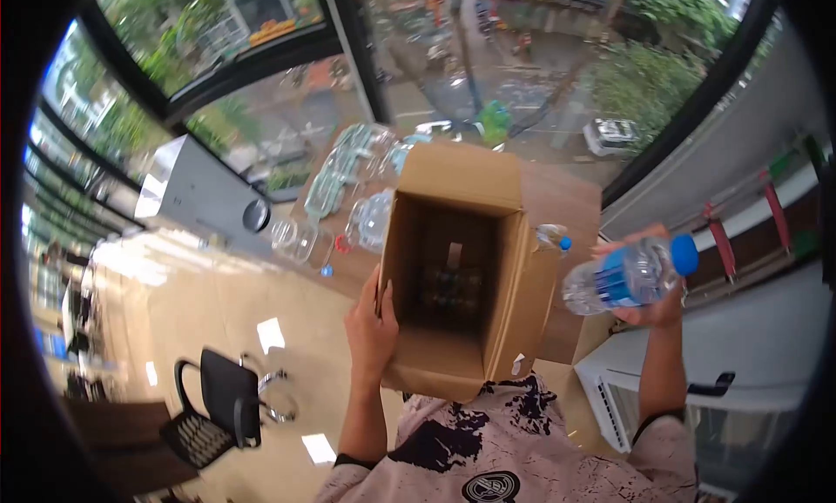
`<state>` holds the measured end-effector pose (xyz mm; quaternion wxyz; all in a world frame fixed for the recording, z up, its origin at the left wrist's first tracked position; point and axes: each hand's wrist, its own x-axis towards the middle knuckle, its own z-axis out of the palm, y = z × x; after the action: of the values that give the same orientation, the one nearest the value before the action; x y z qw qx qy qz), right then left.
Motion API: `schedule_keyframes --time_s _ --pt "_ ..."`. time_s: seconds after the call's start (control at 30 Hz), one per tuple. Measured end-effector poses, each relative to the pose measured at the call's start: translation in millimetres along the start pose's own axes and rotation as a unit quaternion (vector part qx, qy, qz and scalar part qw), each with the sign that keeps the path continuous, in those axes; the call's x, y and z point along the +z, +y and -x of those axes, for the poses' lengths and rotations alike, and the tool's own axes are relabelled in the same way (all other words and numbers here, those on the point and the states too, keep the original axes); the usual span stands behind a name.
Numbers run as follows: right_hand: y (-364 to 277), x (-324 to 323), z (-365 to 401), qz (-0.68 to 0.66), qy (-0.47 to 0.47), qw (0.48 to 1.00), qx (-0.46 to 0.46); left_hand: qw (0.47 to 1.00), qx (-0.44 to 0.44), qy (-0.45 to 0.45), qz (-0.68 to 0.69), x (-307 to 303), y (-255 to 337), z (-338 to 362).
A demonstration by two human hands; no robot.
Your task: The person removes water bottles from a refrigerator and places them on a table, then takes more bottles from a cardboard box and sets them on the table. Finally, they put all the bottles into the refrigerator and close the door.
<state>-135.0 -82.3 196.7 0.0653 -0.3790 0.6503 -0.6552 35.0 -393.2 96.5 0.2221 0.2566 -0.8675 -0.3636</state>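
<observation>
The box point(460, 179) stands upright in the middle of the frame, its top open toward the camera, with one flap raised at its upper edge and another folded outward along its right side. The left hand point(373, 330), just left of centre, is closed on the box's left wall, pinching its edge between thumb and fingers. The right hand point(660, 313), at the right of the frame, is wrapped around a clear bottle point(618, 278) with a blue cap point(684, 254) and blue label; the bottle lies tilted, cap toward the upper right, well apart from the box. Deep in the box sit some clear shapes point(453, 287), too dim to name. Behind the box is a wooden table point(576, 198), and on it, up and left of the box, clear bottles point(338, 179) lie crowded together. A green bottle point(495, 121) is just beyond the box's raised flap, and a small bottle point(550, 236) with a blue top shows beside the box's right side. A black chair point(232, 391) stands on the floor point(200, 307) at the lower left; windows fill the top of the frame, with a white car point(612, 135) outside at the upper right.
</observation>
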Motion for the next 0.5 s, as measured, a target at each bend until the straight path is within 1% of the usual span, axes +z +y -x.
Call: schedule_keyframes --time_s 0.03,0.07,0.13,0.2,0.27,0.3,0.33,0.37,0.4,0.47,0.5 --pt "-14.9 8.5 -18.3 0.028 -0.059 0.998 -0.011 0.998 0.054 0.024 0.023 3.3 -2.7 -2.0" --pt "-27.2 17.6 -35.6 0.057 -0.12 0.991 -0.015 0.997 0.071 0.013 0.036 6.5 -3.1 -5.5" --pt "-45.0 52.2 -75.6 0.158 -0.239 0.955 -0.069 0.997 0.054 0.013 0.06 8.8 -5.9 -5.2" --pt "-21.6 84.7 -97.4 0.101 -0.357 0.928 0.034 0.997 0.046 -0.026 0.05 6.7 -7.0 -5.0" --pt "-9.9 112.7 -115.7 0.146 -0.442 0.88 0.092 0.997 0.048 -0.05 0.032 3.4 -12.0 -4.9" --pt "2.5 122.8 -120.1 0.149 -0.434 0.883 0.096 0.997 0.038 -0.057 0.037 4.7 -13.4 -2.9" --pt "19.5 132.0 -125.0 0.209 -0.479 0.848 0.092 0.997 0.028 -0.061 0.044 5.2 -13.6 -2.5" --pt "34.4 140.2 -128.4 0.269 -0.522 0.804 0.087 0.994 0.044 -0.051 0.087 2.6 -9.6 -1.7" --pt "44.4 150.0 -128.6 0.276 -0.522 0.803 0.089 0.993 0.046 -0.05 0.094 2.3 -11.3 1.0" --pt "60.9 167.4 -130.9 0.401 -0.56 0.718 0.097 0.988 0.103 -0.015 0.115 4.7 -18.0 2.9" --pt "75.9 175.0 -130.8 0.417 -0.579 0.685 0.149 0.985 0.121 -0.005 0.122 6.0 -22.3 2.8"
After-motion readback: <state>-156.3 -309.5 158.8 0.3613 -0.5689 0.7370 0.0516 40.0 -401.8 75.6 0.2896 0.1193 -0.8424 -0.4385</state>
